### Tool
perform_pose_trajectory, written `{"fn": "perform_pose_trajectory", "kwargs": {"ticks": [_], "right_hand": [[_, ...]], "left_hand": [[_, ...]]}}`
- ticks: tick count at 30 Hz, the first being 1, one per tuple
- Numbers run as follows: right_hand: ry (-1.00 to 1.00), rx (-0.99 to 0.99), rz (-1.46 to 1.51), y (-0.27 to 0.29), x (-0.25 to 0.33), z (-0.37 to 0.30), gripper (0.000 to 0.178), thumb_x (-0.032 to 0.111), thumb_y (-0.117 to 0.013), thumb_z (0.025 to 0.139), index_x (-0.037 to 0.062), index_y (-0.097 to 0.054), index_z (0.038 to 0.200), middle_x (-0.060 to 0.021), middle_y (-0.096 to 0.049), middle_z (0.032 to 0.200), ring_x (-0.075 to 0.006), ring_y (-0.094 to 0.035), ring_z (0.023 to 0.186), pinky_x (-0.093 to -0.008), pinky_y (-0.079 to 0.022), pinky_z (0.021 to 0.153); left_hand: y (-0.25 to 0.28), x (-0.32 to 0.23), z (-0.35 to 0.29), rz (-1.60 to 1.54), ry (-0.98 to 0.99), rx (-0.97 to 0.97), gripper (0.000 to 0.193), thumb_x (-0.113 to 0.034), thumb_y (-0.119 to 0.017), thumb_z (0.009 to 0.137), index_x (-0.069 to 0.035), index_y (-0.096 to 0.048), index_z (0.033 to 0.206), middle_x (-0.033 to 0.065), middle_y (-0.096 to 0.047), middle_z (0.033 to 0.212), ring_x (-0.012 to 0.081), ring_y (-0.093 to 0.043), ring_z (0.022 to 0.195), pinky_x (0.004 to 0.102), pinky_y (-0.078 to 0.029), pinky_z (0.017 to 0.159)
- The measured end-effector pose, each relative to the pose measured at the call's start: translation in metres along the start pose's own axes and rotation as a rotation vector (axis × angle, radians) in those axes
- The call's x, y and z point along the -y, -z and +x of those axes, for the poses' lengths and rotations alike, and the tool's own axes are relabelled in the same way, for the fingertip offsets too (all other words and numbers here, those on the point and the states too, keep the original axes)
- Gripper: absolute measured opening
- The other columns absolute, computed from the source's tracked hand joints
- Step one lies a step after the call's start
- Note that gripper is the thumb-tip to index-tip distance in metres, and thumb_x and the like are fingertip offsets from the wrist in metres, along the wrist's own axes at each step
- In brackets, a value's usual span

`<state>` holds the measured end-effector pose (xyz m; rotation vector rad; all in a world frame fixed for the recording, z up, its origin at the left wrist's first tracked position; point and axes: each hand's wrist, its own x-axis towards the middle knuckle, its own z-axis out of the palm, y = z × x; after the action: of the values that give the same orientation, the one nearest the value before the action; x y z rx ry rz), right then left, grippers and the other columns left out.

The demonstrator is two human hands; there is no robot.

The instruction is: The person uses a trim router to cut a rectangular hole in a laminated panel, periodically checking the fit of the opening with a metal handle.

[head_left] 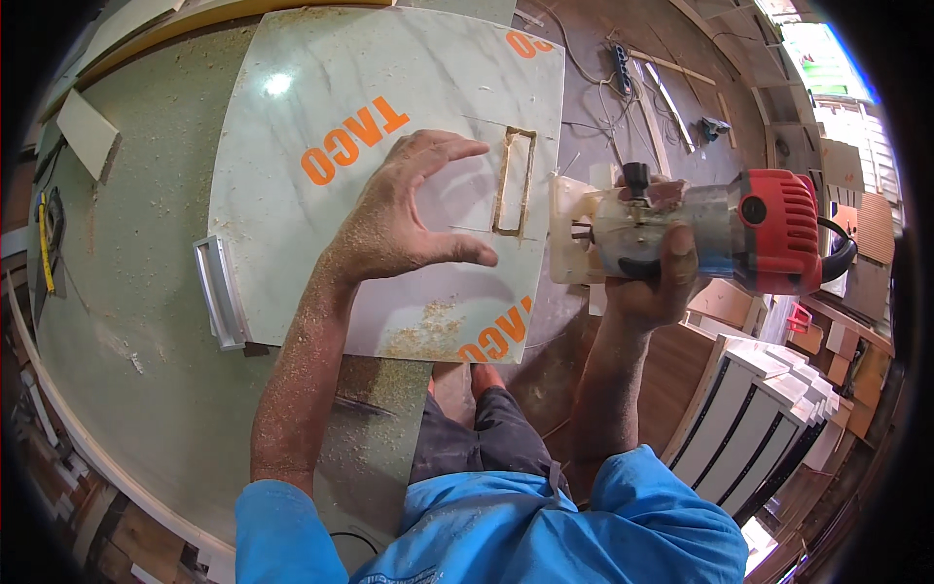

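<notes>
My right hand point(662, 263) is wrapped round a trim router point(720, 229) with a red motor cap and a pale square base. The router lies on its side in the air, its base and bit facing left, just past the board's right edge. Under my left hand point(404, 209) lies a white marble-patterned board point(282, 127) with orange printing. That hand is open, thumb and fingers spread apart beside a narrow rectangular cutout point(503, 190) with rough brown edges. Pencil lines run out from the cutout's corners. Sawdust point(428, 331) coats the left forearm and the board's near edge.
A silver metal handle profile point(221, 292) sits at the board's left edge on the grey-green worktable point(146, 263). A tape measure point(46, 243) lies far left. On the floor at right are a power strip point(621, 68), cords and wood strips. Stacked white panels point(749, 409) stand at lower right.
</notes>
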<state>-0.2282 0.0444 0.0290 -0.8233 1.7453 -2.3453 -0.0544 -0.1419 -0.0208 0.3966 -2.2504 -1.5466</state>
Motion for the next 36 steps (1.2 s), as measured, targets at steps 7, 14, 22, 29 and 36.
{"fn": "perform_pose_trajectory", "kwargs": {"ticks": [7, 14, 22, 29, 36], "right_hand": [[0.113, 0.118, -0.136, -0.018, -0.019, -0.018, 0.056, 0.032, -0.068, 0.085, -0.0089, -0.053, 0.121, -0.0221, -0.064, 0.103, -0.031, -0.067, 0.092, -0.0451, -0.057, 0.084], [0.009, 0.099, -0.052, -0.035, -0.032, -0.037, 0.065, 0.034, -0.088, 0.075, -0.0046, -0.057, 0.118, -0.0151, -0.066, 0.102, -0.0275, -0.065, 0.099, -0.0446, -0.053, 0.093], [0.122, 0.152, -0.179, -0.026, -0.048, -0.04, 0.056, 0.03, -0.072, 0.083, -0.0068, -0.053, 0.121, -0.0225, -0.063, 0.106, -0.0309, -0.066, 0.092, -0.0424, -0.058, 0.08], [0.179, 0.096, -0.263, -0.027, -0.052, -0.044, 0.057, 0.035, -0.07, 0.083, -0.01, -0.055, 0.115, -0.0248, -0.064, 0.104, -0.0314, -0.066, 0.089, -0.0426, -0.057, 0.077], [0.042, 0.125, -0.26, -0.031, -0.045, -0.056, 0.084, 0.046, -0.088, 0.074, -0.0051, -0.049, 0.129, -0.0182, -0.062, 0.117, -0.0251, -0.065, 0.104, -0.0382, -0.057, 0.09]], "left_hand": [[-0.016, -0.005, -0.002, 0.146, -0.02, -0.001, 0.109, -0.04, -0.1, 0.043, -0.012, -0.059, 0.14, 0.0104, -0.057, 0.139, 0.0309, -0.047, 0.137, 0.0461, -0.036, 0.117], [-0.023, 0.009, -0.003, 0.203, -0.157, -0.014, 0.098, -0.044, -0.096, 0.049, -0.012, -0.061, 0.136, 0.0146, -0.063, 0.131, 0.0335, -0.048, 0.135, 0.0482, -0.026, 0.121], [-0.026, 0.013, -0.006, 0.253, -0.207, 0.002, 0.093, -0.045, -0.094, 0.054, -0.007, -0.062, 0.133, 0.0136, -0.063, 0.131, 0.0338, -0.05, 0.134, 0.0503, -0.03, 0.119], [-0.028, 0.015, -0.006, 0.261, -0.237, 0.017, 0.084, -0.039, -0.091, 0.06, -0.008, -0.061, 0.132, 0.014, -0.062, 0.13, 0.0324, -0.051, 0.133, 0.0515, -0.03, 0.119], [-0.032, 0.017, -0.007, 0.267, -0.236, 0.029, 0.076, -0.03, -0.086, 0.062, -0.007, -0.062, 0.131, 0.014, -0.063, 0.128, 0.0325, -0.051, 0.132, 0.0506, -0.03, 0.119]]}}
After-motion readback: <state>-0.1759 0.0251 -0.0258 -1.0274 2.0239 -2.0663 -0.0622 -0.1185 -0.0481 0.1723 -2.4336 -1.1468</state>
